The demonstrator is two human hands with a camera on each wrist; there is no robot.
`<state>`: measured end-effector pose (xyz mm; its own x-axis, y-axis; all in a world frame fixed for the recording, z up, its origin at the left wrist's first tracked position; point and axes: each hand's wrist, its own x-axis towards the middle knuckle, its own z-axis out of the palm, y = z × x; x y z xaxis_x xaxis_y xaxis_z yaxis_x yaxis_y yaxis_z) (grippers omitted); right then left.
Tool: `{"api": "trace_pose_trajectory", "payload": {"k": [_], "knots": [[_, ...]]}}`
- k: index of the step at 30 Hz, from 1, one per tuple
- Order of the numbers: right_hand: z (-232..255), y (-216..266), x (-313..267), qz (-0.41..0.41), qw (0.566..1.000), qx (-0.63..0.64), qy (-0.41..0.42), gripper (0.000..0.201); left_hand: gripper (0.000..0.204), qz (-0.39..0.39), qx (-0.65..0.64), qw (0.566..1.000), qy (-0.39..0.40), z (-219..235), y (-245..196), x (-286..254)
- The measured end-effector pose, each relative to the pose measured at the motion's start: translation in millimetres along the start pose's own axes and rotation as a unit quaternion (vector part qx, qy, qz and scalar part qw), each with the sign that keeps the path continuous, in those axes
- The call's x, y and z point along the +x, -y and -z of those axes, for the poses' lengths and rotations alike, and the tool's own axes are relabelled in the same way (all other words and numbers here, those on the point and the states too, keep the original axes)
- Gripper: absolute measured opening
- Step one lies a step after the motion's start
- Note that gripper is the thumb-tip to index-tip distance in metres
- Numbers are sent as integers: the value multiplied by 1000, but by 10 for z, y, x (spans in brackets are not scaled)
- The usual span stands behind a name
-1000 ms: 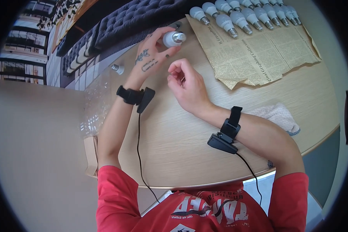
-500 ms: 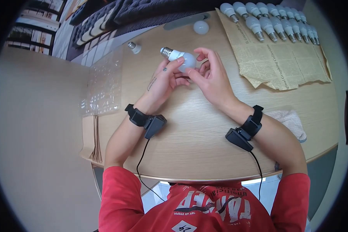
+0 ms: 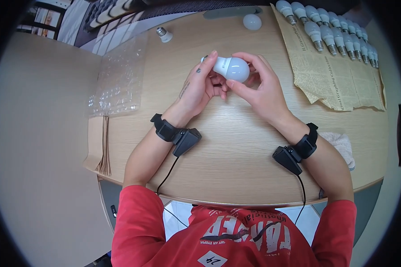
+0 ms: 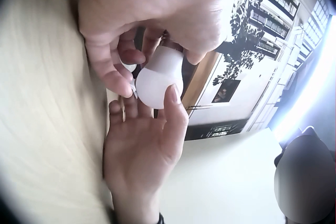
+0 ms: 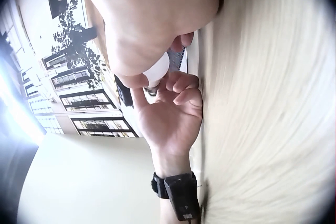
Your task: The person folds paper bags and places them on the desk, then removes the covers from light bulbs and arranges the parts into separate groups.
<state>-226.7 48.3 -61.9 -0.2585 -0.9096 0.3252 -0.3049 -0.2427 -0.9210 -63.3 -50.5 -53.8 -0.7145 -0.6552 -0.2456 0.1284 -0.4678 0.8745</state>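
Over the table, in the head view, both hands hold one white light bulb (image 3: 238,70), tilted with its round globe to the right. My left hand (image 3: 195,91) grips the narrow screw-base end, its thumb along the side and most of the metal base hidden. Fingers and thumb of my right hand (image 3: 268,91) pinch the globe from the other side. From the left wrist, the bulb (image 4: 160,77) shows below the left hand (image 4: 152,11), with the right thumb on its globe. The right wrist view shows only part of the bulb (image 5: 158,70) between the hands.
Rows of light bulbs (image 3: 314,33) lie on a newspaper-print sheet (image 3: 325,84) at the back right. A white dome (image 3: 252,22) and a small screw-base bulb part (image 3: 164,35) are at the back. Clear plastic packaging (image 3: 118,75), folded brown paper (image 3: 97,144) and a cloth (image 3: 338,144) lie at the sides.
My left hand has brought the bulb from the table's far side towards the middle and turned it globe-right. My right hand, curled and apart at first, now holds the globe. The head view has shifted.
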Motion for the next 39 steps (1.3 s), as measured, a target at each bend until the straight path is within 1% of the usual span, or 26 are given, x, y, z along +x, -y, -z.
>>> {"api": "trace_pose_trajectory", "payload": {"k": [1,4,7,10,13,16,19,22,25,28,31,34,37,39], "knots": [[7,-6,-2,7,1000,-10,4,49,42,1,-9,1000,-4,14,-6,-7],[18,-28,-12,24,999,-21,10,51,38,-15,28,999,14,44,26,-7],[21,-84,-1,43,999,-5,5,55,32,-30,30,999,18,-2,31,-22],[-41,-131,-27,-20,990,134,-27,57,29,-49,36,998,10,-21,54,-24],[-24,3,-3,-75,992,104,-8,56,27,-68,95,993,-1,-71,75,-35],[-10,19,3,-101,995,14,24,51,29,-84,136,987,1,-105,100,-58],[-31,12,-8,-54,998,1,10,45,33,-58,130,990,5,-145,99,-84],[-35,47,-36,-26,1000,10,11,45,36,-50,128,990,-34,-210,104,-84],[-26,79,-36,-13,998,-53,16,47,41,-62,136,987,-59,-220,126,-93],[-32,73,-35,-4,998,-54,17,49,42,-64,124,987,-82,-279,123,-118],[-53,60,-58,1,999,-22,31,47,42,-58,132,984,-102,-279,120,-115],[-55,72,-78,14,999,-18,37,46,41,-47,121,988,-83,-299,87,-158],[-52,65,-80,8,999,-12,36,45,40,-43,131,988,-73,-271,105,-141],[-39,60,-79,6,999,-11,40,45,38,-53,129,986,-93,-294,132,-140]]}}
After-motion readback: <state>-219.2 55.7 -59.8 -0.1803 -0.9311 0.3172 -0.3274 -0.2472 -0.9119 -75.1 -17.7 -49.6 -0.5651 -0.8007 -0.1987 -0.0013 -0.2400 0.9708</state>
